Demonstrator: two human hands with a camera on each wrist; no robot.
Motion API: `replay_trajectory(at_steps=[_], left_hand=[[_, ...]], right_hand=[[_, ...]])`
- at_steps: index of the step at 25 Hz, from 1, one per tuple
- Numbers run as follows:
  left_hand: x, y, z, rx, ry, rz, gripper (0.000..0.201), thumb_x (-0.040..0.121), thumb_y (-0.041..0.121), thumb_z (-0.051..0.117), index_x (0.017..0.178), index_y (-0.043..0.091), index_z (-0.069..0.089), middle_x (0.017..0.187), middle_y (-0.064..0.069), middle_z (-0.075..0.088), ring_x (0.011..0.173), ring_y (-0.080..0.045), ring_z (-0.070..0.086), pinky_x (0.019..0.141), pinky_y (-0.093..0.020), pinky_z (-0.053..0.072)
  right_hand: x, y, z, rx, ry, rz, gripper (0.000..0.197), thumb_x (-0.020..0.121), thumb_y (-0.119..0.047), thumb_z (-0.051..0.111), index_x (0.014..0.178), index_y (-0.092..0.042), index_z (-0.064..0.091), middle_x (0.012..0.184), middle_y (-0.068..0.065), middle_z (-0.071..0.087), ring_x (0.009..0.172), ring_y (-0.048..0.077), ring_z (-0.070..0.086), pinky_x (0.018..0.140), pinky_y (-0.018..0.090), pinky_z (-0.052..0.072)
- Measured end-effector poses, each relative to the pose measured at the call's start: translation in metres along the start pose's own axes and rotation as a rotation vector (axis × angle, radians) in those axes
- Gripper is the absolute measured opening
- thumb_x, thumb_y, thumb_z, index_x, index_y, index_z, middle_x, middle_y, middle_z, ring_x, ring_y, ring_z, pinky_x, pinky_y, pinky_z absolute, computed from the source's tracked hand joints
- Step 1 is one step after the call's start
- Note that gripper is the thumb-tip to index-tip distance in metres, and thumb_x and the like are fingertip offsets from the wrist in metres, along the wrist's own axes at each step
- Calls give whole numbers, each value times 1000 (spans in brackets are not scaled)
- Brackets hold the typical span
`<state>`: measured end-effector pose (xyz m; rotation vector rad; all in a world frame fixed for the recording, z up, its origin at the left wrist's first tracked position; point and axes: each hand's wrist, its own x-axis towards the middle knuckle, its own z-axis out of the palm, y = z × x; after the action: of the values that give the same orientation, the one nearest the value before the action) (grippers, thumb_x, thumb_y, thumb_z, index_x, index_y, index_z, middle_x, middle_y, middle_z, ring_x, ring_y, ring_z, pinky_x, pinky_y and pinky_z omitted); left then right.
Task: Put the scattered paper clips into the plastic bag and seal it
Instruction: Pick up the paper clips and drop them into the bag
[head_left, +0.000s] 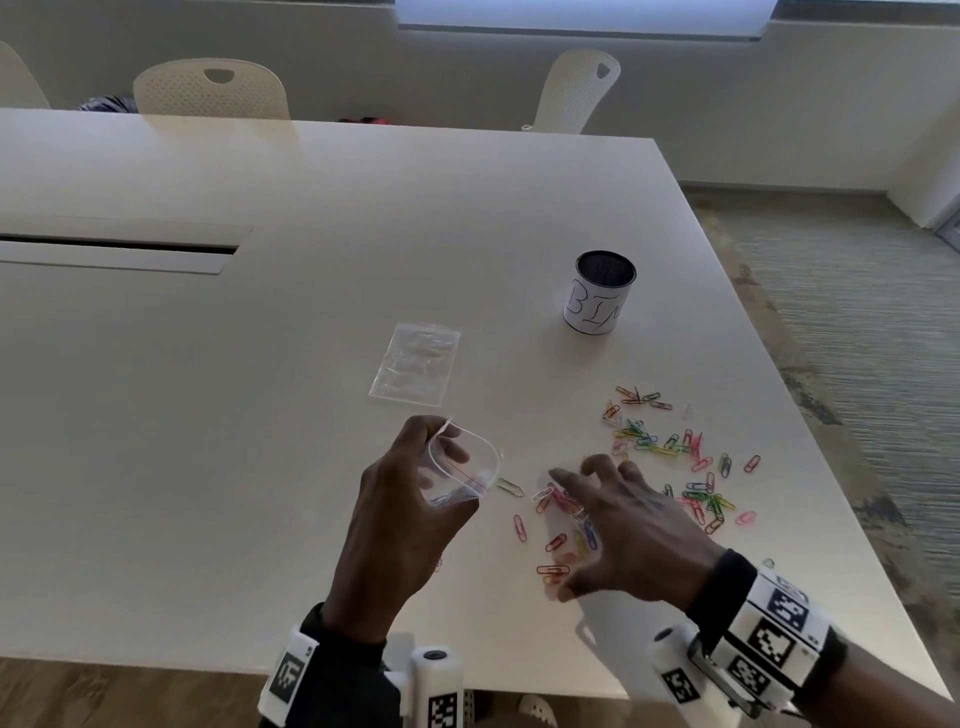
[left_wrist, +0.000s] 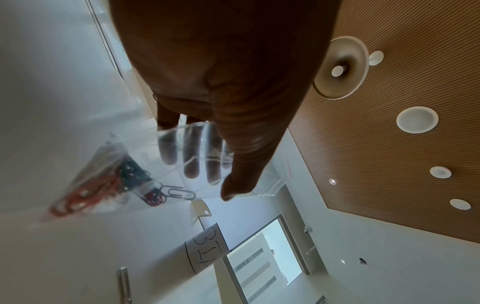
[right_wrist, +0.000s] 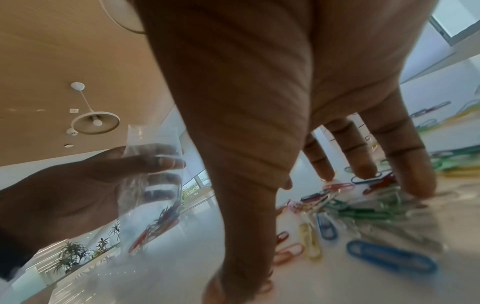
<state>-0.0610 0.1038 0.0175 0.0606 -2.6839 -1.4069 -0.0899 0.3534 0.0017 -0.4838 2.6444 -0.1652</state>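
My left hand (head_left: 441, 457) grips a small clear plastic bag (head_left: 465, 470) by its open mouth, just above the table. The bag (left_wrist: 187, 144) has red and dark paper clips (left_wrist: 98, 191) in its bottom, and more show through its side (right_wrist: 161, 222). Several coloured paper clips (head_left: 675, 447) lie scattered on the white table (head_left: 260, 415) to the right. My right hand (head_left: 576, 525) is spread, palm down, over the nearest clump of clips (right_wrist: 363, 214), with its fingertips (right_wrist: 366, 172) touching them. It holds nothing.
A second clear bag (head_left: 415, 364) lies flat on the table beyond my left hand. A black mesh cup labelled "BIN" (head_left: 600, 293) stands further back on the right. The table's right edge (head_left: 810, 431) runs close to the clips. Chairs stand at the far side.
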Motion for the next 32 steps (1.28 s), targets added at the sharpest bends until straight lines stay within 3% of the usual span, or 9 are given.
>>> replay_trajectory(at_steps=[6, 11, 13, 17, 20, 24, 27, 29, 32], left_hand=[[-2, 3, 4, 3, -14, 3, 47, 79, 21, 85, 112, 40, 57, 103, 25, 71, 87, -8, 69, 68, -18, 52], [-2, 4, 5, -3, -16, 4, 46, 79, 21, 85, 112, 38, 57, 102, 23, 71, 86, -8, 70, 68, -20, 54], [-3, 4, 5, 0, -14, 6, 46, 80, 22, 85, 113, 38, 58, 102, 23, 71, 86, -7, 70, 68, -19, 54], [-3, 3, 6, 9, -19, 10, 48, 79, 20, 86, 114, 37, 58, 101, 21, 72, 86, -9, 70, 70, -19, 54], [-2, 2, 8, 17, -19, 19, 48, 79, 20, 86, 114, 36, 59, 100, 22, 72, 86, -9, 70, 68, -10, 48], [-3, 0, 9, 16, -28, 26, 46, 80, 22, 86, 114, 37, 58, 100, 21, 71, 87, -9, 69, 66, -7, 48], [-4, -2, 10, 29, -31, 27, 47, 80, 22, 85, 114, 37, 58, 100, 21, 71, 87, -8, 68, 66, -7, 47], [-3, -1, 12, 37, -33, 34, 47, 79, 22, 86, 114, 37, 58, 99, 22, 71, 86, -5, 67, 67, -5, 47], [-2, 1, 14, 35, -45, 54, 47, 78, 22, 87, 112, 37, 58, 99, 20, 72, 86, -4, 67, 68, -7, 49]], right_hand=[[9, -5, 14, 118, 137, -22, 68, 88, -49, 73, 150, -34, 46, 140, -1, 45, 128, 16, 47, 107, 27, 43], [16, -2, 21, 132, 275, -97, 16, 102, -25, 61, 116, -24, 69, 112, -6, 59, 101, 10, 59, 82, 10, 36], [20, -1, 21, 134, 299, -111, 13, 103, -21, 59, 111, -22, 69, 107, -6, 60, 93, 8, 58, 73, 7, 33], [27, -2, 22, 79, 339, -130, 13, 105, -21, 56, 107, -17, 68, 101, -2, 64, 83, 7, 58, 75, 14, 45], [33, 0, 16, 107, 310, -119, 13, 103, -20, 60, 101, -13, 70, 97, 0, 67, 77, 8, 60, 69, 13, 47], [36, 12, 1, 336, 291, -41, 3, 93, -15, 74, 95, -15, 77, 90, -4, 74, 74, 2, 66, 62, 7, 50], [29, 15, -19, 577, 293, 13, 4, 88, -12, 80, 90, -15, 79, 82, -6, 74, 70, 6, 71, 64, 12, 58], [18, 9, -40, 734, 351, -15, 5, 86, -9, 82, 88, -14, 79, 79, 1, 77, 70, 11, 75, 67, 19, 62], [-1, -12, -69, 780, 414, -115, 6, 86, -12, 83, 88, -17, 80, 77, 0, 79, 71, 9, 76, 64, 17, 59]])
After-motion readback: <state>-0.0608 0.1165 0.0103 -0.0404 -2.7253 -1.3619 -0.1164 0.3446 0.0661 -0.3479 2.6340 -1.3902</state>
